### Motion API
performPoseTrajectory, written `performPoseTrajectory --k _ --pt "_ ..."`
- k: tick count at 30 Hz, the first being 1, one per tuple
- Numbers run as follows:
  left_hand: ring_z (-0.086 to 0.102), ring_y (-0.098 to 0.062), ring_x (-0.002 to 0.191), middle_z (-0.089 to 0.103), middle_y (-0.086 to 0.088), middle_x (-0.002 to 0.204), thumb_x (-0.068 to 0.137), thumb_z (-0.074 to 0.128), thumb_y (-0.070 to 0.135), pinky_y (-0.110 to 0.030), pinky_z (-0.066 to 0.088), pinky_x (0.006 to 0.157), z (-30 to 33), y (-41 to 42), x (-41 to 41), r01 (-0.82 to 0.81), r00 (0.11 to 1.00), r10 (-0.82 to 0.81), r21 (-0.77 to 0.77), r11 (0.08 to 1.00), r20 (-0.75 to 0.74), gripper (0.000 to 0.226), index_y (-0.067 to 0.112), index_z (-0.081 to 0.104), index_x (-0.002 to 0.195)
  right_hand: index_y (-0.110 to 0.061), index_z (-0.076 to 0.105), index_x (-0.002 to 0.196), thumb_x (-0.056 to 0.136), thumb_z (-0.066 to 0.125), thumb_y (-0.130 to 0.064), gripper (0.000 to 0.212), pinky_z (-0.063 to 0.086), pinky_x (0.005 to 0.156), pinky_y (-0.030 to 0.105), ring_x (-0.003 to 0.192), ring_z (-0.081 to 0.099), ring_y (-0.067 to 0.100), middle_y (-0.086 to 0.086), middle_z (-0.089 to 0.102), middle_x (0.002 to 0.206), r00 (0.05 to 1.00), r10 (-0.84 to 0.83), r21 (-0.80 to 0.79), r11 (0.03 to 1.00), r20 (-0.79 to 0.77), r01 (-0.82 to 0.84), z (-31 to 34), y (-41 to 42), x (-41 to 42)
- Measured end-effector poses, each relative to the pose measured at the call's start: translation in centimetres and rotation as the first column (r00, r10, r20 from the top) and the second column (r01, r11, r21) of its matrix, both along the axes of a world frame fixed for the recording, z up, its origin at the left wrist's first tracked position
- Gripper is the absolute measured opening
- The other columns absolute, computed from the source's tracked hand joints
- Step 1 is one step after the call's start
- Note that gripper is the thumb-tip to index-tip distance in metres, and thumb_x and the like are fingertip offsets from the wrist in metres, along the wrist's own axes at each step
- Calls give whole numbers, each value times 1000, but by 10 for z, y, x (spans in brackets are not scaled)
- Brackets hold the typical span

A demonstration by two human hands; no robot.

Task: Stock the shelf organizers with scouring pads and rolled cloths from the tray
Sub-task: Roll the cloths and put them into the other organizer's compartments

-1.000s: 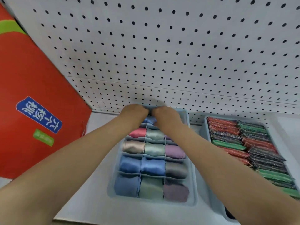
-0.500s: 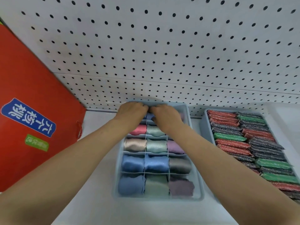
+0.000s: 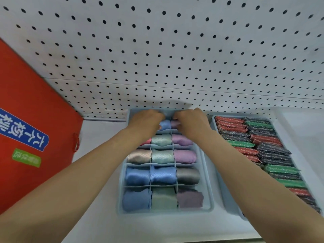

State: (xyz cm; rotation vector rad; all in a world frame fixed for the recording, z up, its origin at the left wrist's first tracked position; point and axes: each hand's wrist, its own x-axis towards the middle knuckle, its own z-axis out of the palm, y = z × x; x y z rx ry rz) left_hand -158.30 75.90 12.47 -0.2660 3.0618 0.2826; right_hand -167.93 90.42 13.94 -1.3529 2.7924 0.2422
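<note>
A light blue divided organizer point(image 3: 208, 193) holds rolled cloths in blue, green, purple, beige and grey, one per cell. Both my hands reach into its back row by the pegboard. My left hand point(image 3: 145, 121) has its fingers curled down, and its thumb grips the left side of a blue rolled cloth point(image 3: 165, 125) in the middle back cell. My right hand point(image 3: 192, 123) curls over a lilac rolled cloth point(image 3: 175, 124) in the back right cell. The fingertips of both hands are hidden. A second organizer point(image 3: 228, 204) on the right is packed with red, green and dark scouring pads point(image 3: 263, 148).
A white pegboard wall point(image 3: 175, 58) rises right behind the organizers. A large red bag point(image 3: 35, 120) with a blue label stands at the left on the white shelf point(image 3: 98, 137). A translucent bin wall point(image 3: 301, 130) shows at the far right.
My hands, which met over the middle back cell, have drawn slightly apart, and the blue roll now shows between them. My view has shifted a little.
</note>
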Motion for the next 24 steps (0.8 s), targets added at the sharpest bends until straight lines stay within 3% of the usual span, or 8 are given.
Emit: performPoseTrajectory --k 2,6,10,12,15,17,19,24 --pt "62 -29 101 67 -4 114 92 56 19 -33 44 69 -1 1 -2 -15 1000 15 -3 1000 17 25 25 64 115 -29 67 101 85 53 -13 26 38 81 31 90 66 23 -4 72 95 998 34 14 999 -44 -33 -6 -1 -1" --pt "62 -30 99 67 -8 109 93 56 22 -32 42 68 4 6 -7 -42 999 42 13 999 12 19 19 65 109 -24 67 102 87 55 -20 20 45 76 32 90 64 31 2 71 98 1000 -12 -47 999 20 13 -7 2 -5" --pt "61 -28 101 67 -5 112 93 55 22 -30 38 68 3 8 -5 -57 998 59 111 992 -13 22 23 63 114 -19 63 103 92 51 -17 16 29 74 29 93 64 30 3 70 103 999 40 -3 999 -13 -40 -5 1 1" --pt "62 -26 102 68 -2 111 92 58 23 -32 44 73 5 4 -2 -64 998 64 225 972 7 24 25 64 115 -17 63 105 93 50 -16 18 29 73 29 96 64 31 4 70 105 1000 24 -4 1000 7 -24 -1 2 5" --pt "62 -22 102 69 0 110 89 67 22 -37 49 89 15 -8 11 -66 996 82 337 939 -33 29 22 66 117 -13 64 114 91 57 -16 24 40 78 34 102 62 34 9 69 110 999 17 -171 985 34 -11 6 6 12" --pt "63 -23 98 69 -2 106 87 71 19 -40 51 88 23 -17 24 -67 988 108 333 941 -106 27 19 66 114 -12 66 119 88 66 -16 31 44 83 40 103 62 35 12 69 110 994 85 -321 945 69 -59 10 7 25" --pt "63 -24 94 67 1 98 87 69 20 -38 51 83 30 -20 37 -64 992 91 272 960 -87 21 20 66 108 -16 66 118 88 66 -21 30 49 84 40 103 62 33 9 69 107 977 142 -325 942 162 -83 13 3 40" --pt "62 -28 91 64 -3 97 91 57 27 -32 44 65 26 -9 52 79 984 -61 -100 992 167 13 19 62 100 -25 61 124 93 58 -33 32 53 84 37 110 62 25 1 67 118 973 183 26 982 143 -189 8 -9 54"
